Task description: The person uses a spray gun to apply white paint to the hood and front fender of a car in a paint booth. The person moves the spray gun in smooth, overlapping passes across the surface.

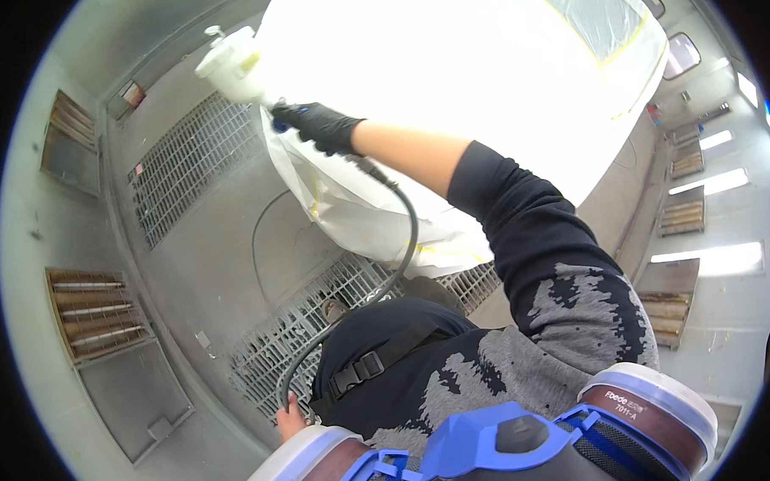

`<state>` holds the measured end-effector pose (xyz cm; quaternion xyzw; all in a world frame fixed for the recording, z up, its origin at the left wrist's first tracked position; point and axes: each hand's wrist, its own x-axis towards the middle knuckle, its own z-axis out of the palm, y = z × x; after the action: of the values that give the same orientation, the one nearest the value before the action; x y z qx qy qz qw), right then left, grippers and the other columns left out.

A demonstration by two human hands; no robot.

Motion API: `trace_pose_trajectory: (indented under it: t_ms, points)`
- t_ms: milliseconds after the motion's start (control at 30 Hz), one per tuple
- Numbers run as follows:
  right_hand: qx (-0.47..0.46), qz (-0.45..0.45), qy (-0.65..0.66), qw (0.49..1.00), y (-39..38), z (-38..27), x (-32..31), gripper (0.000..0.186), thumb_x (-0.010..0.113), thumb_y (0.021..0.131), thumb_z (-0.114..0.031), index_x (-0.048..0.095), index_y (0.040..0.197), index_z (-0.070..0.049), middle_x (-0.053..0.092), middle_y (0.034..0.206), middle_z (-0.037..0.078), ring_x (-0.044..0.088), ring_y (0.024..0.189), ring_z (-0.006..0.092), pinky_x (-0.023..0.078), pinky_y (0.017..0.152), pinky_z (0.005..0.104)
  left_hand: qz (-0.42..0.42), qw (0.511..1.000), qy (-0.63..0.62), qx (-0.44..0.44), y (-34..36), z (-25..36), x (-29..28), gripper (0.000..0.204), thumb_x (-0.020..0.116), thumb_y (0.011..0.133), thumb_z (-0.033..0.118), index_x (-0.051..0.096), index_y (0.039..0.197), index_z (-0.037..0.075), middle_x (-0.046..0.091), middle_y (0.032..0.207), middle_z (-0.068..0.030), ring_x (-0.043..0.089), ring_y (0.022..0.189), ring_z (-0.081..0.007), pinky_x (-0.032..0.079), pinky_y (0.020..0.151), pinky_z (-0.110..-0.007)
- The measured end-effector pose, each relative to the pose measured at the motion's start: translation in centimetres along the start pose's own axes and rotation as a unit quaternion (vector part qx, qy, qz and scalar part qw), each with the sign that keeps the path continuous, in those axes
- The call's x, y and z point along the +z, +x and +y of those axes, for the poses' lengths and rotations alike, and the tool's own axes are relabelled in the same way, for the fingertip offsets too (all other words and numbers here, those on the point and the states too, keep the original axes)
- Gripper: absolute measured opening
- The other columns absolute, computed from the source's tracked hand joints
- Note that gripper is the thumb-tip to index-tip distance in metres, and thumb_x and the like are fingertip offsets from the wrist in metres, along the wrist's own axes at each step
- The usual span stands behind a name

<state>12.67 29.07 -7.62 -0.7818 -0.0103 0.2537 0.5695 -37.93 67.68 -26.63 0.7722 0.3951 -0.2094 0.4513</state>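
Observation:
My right hand (320, 128), in a black glove, is closed around the handle of a paint spray gun (266, 99). The gun's whitish cup (233, 66) points to the upper left, beside the edge of a large bright white covered body (430, 78). From the gun's handle a dark air hose (414, 225) loops down past my waist. Low on the left, my bare left hand (290, 418) grips that hose, its fingers partly hidden. White masking sheet (376, 228) with yellow tape hangs along the covered body's near side.
Metal floor grates (191, 162) lie at left and under my feet. Slatted vent panels (99, 310) line the left wall, with more vents (682, 209) on the right. A thin line (255, 245) curves over the floor. My respirator (510, 435) fills the lower edge.

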Motion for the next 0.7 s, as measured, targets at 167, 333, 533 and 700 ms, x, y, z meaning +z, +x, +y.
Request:
trace_pose_trajectory:
  t_ms: [167, 333, 533, 700]
  points:
    - [-0.032, 0.097, -0.032, 0.994, -2.4, 3.0, -11.4, 0.078, 0.039, 0.096, -0.079, 0.063, 0.128, -0.012, 0.054, 0.083, 0.005, 0.037, 0.051, 0.0097, 0.039, 0.045, 0.0280, 0.000, 0.999, -0.031, 0.035, -5.8, 5.5, 7.3, 0.065, 0.068, 0.094, 0.062, 0.058, 0.065, 0.005, 0.051, 0.059, -0.0012, 0.048, 0.056, -0.0141, 0.039, 0.054, -0.035]
    - [-0.057, 0.237, -0.018, 0.970, -6.0, 6.9, -27.1, 0.068, 0.044, 0.096, -0.077, 0.060, 0.124, -0.016, 0.053, 0.080, 0.000, 0.038, 0.052, 0.0039, 0.037, 0.046, 0.0222, 0.001, 0.999, -0.003, 0.038, -10.3, 13.9, 11.9, 0.060, 0.067, 0.098, 0.053, 0.056, 0.063, 0.005, 0.049, 0.058, 0.0020, 0.043, 0.055, -0.0109, 0.033, 0.053, -0.033]
    - [-0.053, 0.340, 0.084, 0.935, -10.7, 10.9, -46.3, 0.052, 0.049, 0.098, -0.071, 0.057, 0.113, -0.022, 0.056, 0.073, -0.003, 0.041, 0.045, 0.0045, 0.036, 0.041, 0.0233, -0.124, 0.976, -0.044, 0.176, -16.7, 24.4, 13.8, 0.036, 0.071, 0.098, 0.027, 0.058, 0.074, 0.003, 0.047, 0.060, 0.0036, 0.039, 0.057, -0.0084, 0.030, 0.052, -0.029]
    - [-0.034, 0.414, 0.127, 0.901, -15.1, 12.9, -54.4, 0.049, 0.049, 0.099, -0.068, 0.055, 0.106, -0.020, 0.053, 0.069, -0.002, 0.040, 0.042, 0.0075, 0.037, 0.041, 0.0271, -0.170, 0.960, 0.004, 0.222, -19.0, 28.4, 16.9, 0.030, 0.069, 0.097, 0.020, 0.058, 0.081, -0.002, 0.046, 0.065, 0.0014, 0.039, 0.066, -0.0082, 0.033, 0.058, -0.030]
